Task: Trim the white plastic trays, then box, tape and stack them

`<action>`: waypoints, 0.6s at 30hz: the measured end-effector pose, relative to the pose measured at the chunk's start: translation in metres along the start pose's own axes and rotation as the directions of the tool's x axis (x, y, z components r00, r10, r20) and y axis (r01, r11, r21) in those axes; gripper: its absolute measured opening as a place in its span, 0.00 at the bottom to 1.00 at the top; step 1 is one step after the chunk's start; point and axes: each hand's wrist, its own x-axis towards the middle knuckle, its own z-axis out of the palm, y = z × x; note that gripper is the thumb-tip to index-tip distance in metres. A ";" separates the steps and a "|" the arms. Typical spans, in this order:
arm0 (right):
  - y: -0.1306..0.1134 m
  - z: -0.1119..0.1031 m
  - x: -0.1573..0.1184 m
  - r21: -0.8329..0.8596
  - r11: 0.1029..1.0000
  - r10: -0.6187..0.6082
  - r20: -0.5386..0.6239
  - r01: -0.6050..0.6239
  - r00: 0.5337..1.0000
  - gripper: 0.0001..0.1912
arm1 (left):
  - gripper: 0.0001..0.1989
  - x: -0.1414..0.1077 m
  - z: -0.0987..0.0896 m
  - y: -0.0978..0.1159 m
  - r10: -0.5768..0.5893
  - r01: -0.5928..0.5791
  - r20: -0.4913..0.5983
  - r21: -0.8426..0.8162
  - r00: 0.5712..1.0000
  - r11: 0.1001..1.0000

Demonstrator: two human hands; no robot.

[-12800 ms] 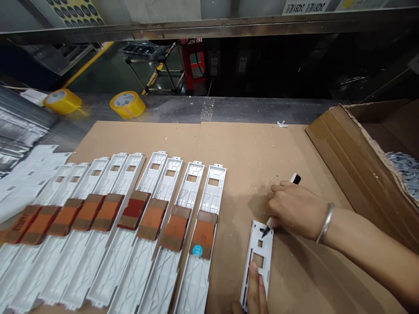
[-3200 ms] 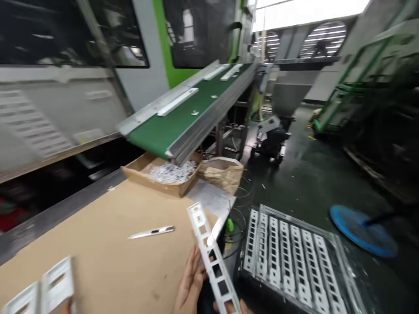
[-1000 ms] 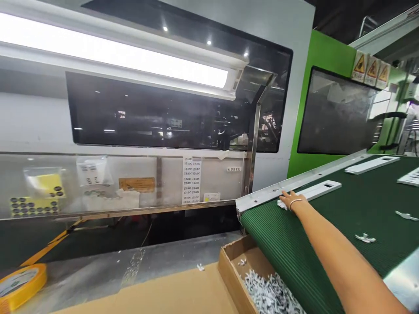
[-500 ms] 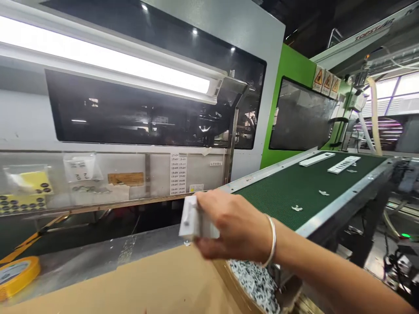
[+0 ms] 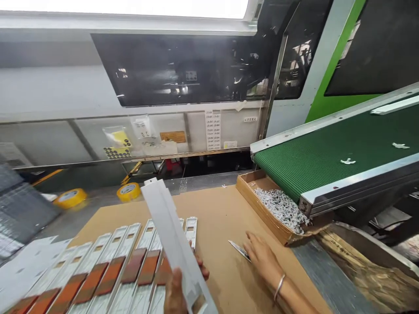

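Note:
My left hand (image 5: pixel 175 290) grips long white plastic strips (image 5: pixel 166 222), which tilt up above the cardboard sheet (image 5: pixel 219 218). At the right of the sheet, my right hand (image 5: pixel 263 257) lies over the end of a thin pointed metal tool (image 5: pixel 240 250); its fingers are close together, and the grip beneath them is partly hidden. Left of my left hand, a row of white plastic pieces (image 5: pixel 127 242) bears reddish-brown blocks (image 5: pixel 109 275) across the middle.
A green conveyor belt (image 5: pixel 314 152) slopes down to a cardboard box (image 5: pixel 262 209) of small white scraps (image 5: pixel 281 211). Two yellow tape rolls (image 5: pixel 128 192) sit behind the sheet. At the right is crumpled brown paper (image 5: pixel 356 266). A machine panel (image 5: pixel 203 65) stands behind.
The view has swung down and left, bringing the row of pieces and my left hand into sight. My right hand, earlier holding a white piece near the belt, is now down at the metal tool.

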 end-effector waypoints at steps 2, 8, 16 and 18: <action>0.026 0.032 -0.014 -0.122 0.990 0.071 -0.020 -0.073 0.997 0.14 | 0.29 0.000 -0.007 0.007 -0.084 0.086 0.022 -0.112 0.996 0.990; 0.040 0.065 -0.025 -0.230 0.965 0.131 -0.006 -0.129 0.991 0.09 | 0.29 -0.004 0.000 0.023 -0.146 0.136 -0.021 -0.257 0.989 0.957; 0.002 0.035 -0.082 0.187 0.980 0.033 0.158 -0.062 0.987 0.19 | 0.21 0.016 -0.012 0.037 -0.164 0.129 -0.027 -0.494 0.986 0.860; -0.020 0.026 -0.107 0.256 0.965 0.010 0.191 -0.060 0.982 0.19 | 0.21 0.021 -0.017 0.034 -0.141 0.131 0.024 -0.545 0.990 0.828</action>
